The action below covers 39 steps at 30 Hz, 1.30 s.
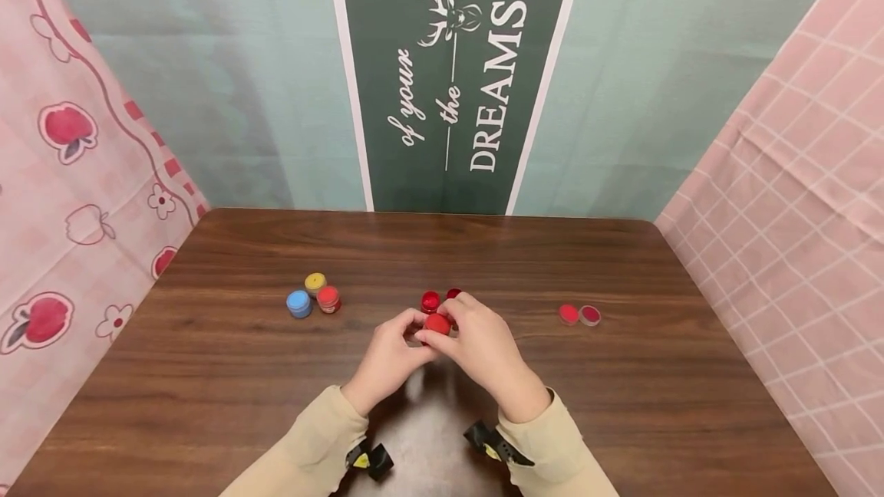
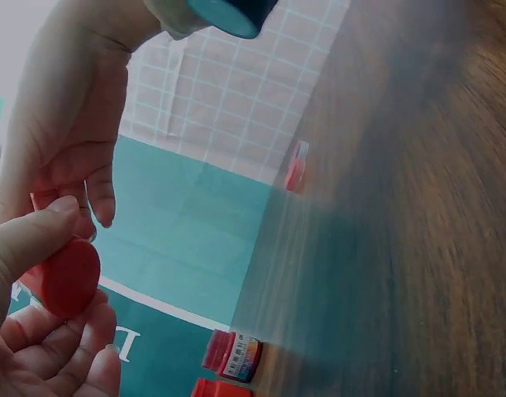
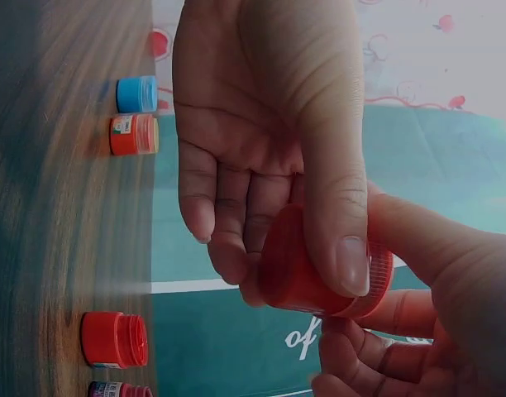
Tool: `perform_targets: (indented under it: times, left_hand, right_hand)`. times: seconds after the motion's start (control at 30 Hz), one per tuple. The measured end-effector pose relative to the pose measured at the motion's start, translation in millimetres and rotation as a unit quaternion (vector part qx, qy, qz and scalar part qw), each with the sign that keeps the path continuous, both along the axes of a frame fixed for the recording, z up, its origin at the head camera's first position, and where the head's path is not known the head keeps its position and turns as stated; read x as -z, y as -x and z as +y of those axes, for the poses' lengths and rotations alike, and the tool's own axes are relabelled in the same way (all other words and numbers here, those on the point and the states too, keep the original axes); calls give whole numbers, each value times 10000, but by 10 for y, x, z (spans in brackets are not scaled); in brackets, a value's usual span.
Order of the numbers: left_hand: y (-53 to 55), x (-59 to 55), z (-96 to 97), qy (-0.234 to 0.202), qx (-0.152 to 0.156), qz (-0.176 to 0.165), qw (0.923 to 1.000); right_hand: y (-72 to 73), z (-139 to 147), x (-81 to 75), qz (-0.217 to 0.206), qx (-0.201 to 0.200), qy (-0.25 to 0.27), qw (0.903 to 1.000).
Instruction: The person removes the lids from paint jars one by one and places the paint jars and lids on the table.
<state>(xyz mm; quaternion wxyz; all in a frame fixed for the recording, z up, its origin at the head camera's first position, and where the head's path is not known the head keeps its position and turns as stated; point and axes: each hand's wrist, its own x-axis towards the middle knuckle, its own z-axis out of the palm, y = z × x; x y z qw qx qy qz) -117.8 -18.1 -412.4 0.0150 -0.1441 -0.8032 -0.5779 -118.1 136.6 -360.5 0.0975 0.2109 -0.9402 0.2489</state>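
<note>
While fingers of the left hand [image 1: 387,359] are gripping its sides and the right hand [image 1: 485,343] is pinching its lid [image 3: 380,281], the red jar [image 1: 438,323] is hanging above the table [image 1: 663,405], probably feeling light, hard and slippery (the lid's bumps are likely helping), and looking smooth and bright.

A red jar [image 3: 298,265] is held by the left hand [image 3: 265,124], whose thumb is laid across it, and its ridged end is gripped by the right hand [image 3: 472,289]. On the wooden table [image 3: 38,207], a blue jar [image 3: 137,95] is placed beside a labelled jar [image 3: 131,135]; lower, a second red jar [image 3: 108,339] is seen.
</note>
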Motion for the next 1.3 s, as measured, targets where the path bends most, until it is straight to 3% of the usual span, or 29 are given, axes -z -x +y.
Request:
perform_targets:
  times: [0.37, 0.63, 0.73, 0.87, 0.97, 1.2, 1.3]
  left_hand:
    - [27, 19, -17, 76, 196, -70, 9998]
    - [68, -59, -85, -522, 927, -472, 9932]
    - [60, -70, -91, -525, 924, -416, 9935]
    - [41, -62, -84, -558, 850, -397, 9940]
    - [36, -59, -83, -614, 857, -447, 9934]
    - [45, -93, -97, -446, 862, -502, 9940]
    - [47, -108, -102, -387, 845, -448, 9947]
  right_hand:
    - [19, 21, 10, 3, -258, 25, 9997]
    - [34, 134, -99, -321, -1211, 381, 9914]
    - [12, 141, -121, -419, -1122, 443, 9918]
    - [-20, 89, -100, -301, -479, 390, 9976]
    - [-19, 58, -83, -205, -337, 511, 9979]
    - [-13, 110, -128, -544, -1295, 909, 9859]
    - [-18, 113, -135, -490, -1339, 882, 9858]
